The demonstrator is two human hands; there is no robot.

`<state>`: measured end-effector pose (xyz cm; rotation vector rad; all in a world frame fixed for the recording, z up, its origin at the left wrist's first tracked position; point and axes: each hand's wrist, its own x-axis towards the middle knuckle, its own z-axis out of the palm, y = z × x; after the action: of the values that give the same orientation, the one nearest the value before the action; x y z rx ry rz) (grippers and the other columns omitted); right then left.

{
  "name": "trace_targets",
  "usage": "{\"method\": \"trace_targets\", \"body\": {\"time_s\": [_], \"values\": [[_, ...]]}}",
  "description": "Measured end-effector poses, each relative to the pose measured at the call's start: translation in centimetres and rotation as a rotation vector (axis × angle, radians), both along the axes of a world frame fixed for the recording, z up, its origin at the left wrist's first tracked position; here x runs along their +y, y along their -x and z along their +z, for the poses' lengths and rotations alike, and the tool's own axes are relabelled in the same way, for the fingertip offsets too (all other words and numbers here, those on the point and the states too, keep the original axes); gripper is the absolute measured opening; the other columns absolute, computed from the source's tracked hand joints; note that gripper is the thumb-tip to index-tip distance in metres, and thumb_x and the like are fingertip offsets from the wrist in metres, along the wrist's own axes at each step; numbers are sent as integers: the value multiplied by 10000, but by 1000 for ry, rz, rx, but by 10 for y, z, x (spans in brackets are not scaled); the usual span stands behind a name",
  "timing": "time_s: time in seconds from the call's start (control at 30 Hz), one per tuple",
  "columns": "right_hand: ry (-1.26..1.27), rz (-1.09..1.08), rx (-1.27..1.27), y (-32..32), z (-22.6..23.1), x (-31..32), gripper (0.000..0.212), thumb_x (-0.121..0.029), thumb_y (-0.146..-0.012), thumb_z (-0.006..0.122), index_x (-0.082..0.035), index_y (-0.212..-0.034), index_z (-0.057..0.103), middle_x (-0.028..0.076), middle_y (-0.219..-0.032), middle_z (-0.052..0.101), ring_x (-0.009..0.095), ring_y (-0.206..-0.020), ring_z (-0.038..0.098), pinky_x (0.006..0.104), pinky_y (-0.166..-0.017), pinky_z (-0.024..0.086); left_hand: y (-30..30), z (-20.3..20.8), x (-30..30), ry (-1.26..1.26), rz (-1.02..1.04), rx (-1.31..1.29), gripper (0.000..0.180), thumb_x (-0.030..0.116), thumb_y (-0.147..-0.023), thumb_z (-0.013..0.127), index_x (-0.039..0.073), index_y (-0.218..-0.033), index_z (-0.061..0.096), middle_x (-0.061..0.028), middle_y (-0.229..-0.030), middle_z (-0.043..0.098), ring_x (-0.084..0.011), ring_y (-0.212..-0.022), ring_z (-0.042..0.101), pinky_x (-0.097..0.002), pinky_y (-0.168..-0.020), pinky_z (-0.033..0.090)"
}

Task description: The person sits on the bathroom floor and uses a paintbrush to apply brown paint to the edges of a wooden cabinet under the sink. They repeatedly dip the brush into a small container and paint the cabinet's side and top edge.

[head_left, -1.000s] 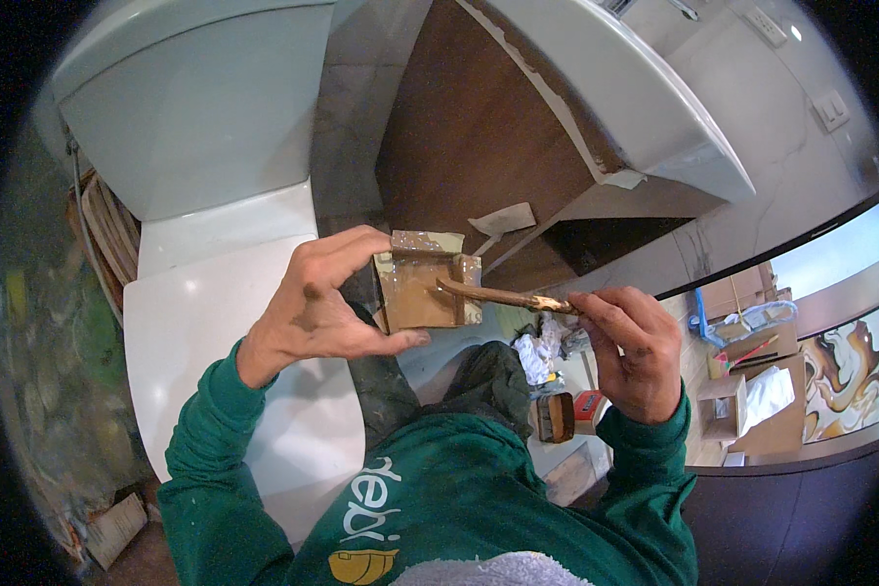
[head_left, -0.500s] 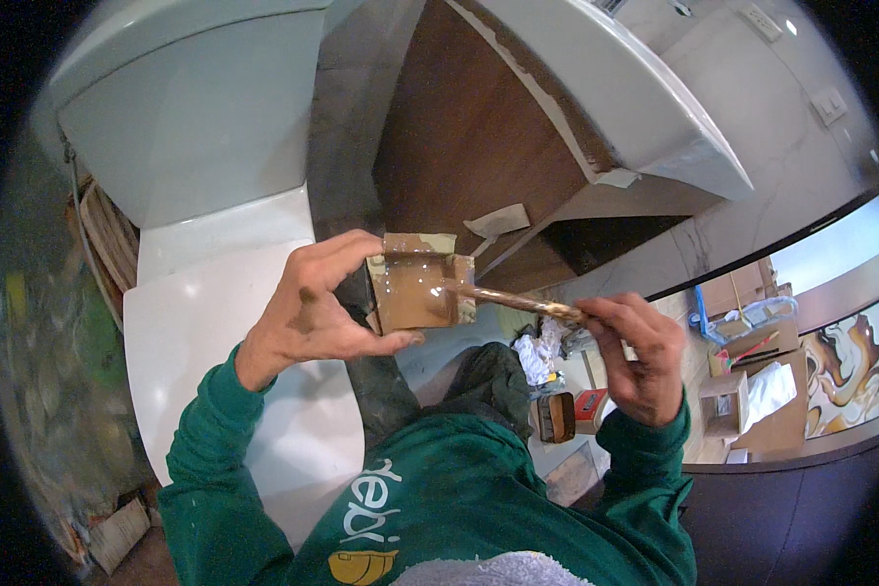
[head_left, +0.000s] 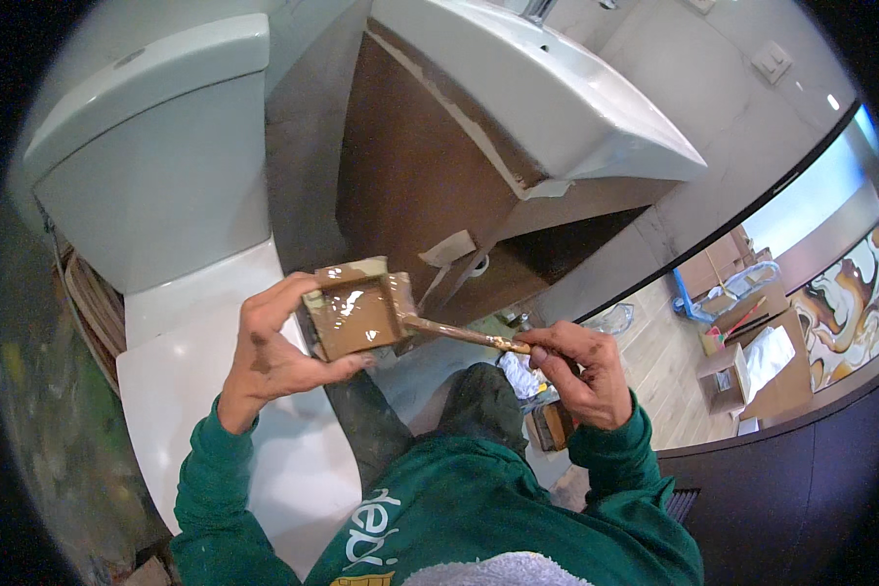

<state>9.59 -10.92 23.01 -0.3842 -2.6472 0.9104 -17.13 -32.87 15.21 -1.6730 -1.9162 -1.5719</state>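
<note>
My left hand [head_left: 273, 352] grips a small square open-topped container [head_left: 354, 272] by its left side, thumb along the near edge. Wet, shiny brown paint coats its inside, and paint is smeared over the rim. In my right hand [head_left: 588, 376] is a slim paintbrush [head_left: 459, 334], pinched by the end of its handle. The brush's other end meets the container's right rim; its bristles cannot be made out clearly. Both hands are above the floor, between the toilet [head_left: 190, 337] and a brown cabinet [head_left: 415, 161].
A white washbasin [head_left: 557, 93] tops the cabinet, which has a loose pale strip [head_left: 446, 248] on its side and an open recess [head_left: 566, 249]. Crumpled white material [head_left: 523, 376] and a brown box-like container [head_left: 552, 427] lie on the floor. Through the doorway stand cardboard boxes [head_left: 776, 356].
The view has shifted, showing more of the washbasin. Both hands, container and brush sit further left in the picture. The brush end has moved from the paint inside to the right rim.
</note>
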Motion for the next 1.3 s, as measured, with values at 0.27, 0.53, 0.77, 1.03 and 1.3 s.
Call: {"method": "trace_targets", "body": {"time_s": [0.27,0.53,0.77,1.03,1.3], "values": [[921,56,153,10,-49,-31,249,-185,-999,621,11,-1154,633,72,-935,682,157,-834,629,309,-769,507,33,-60,18,-5,299,-118,556,263,-654,919,-9,-1067,666,-133,-978,710,-254,-893,708,-357,-803,560],[1136,319,226,66,-51,-68,253,-69,-1021,560,25,-1241,475,160,-1084,703,193,-1020,670,339,-909,533,36,-105,17,43,330,-154,592,231,-653,921,-5,-1126,655,-154,-1041,696,-285,-957,697,-365,-838,552],[1140,271,420,123,-56,-72,261,-51,-1009,562,44,-1223,446,221,-1170,669,279,-1094,674,386,-933,568,37,-107,17,25,331,-117,589,213,-652,923,-1,-1126,646,-139,-1026,695,-279,-921,699,-366,-806,563],[1246,281,549,152,-53,-70,273,-34,-997,583,2,-1222,432,159,-1143,692,197,-1076,661,317,-933,542,38,-109,19,79,356,-132,605,219,-673,919,-2,-1165,646,-150,-1054,708,-266,-950,714,-356,-829,574],[1249,267,621,162,-57,-68,234,-34,-1004,566,-7,-1198,437,188,-1168,673,239,-1101,660,354,-948,553,40,-117,23,50,379,-166,531,195,-692,930,19,-1087,622,-122,-1028,717,-208,-954,708,-328,-843,564]]}}
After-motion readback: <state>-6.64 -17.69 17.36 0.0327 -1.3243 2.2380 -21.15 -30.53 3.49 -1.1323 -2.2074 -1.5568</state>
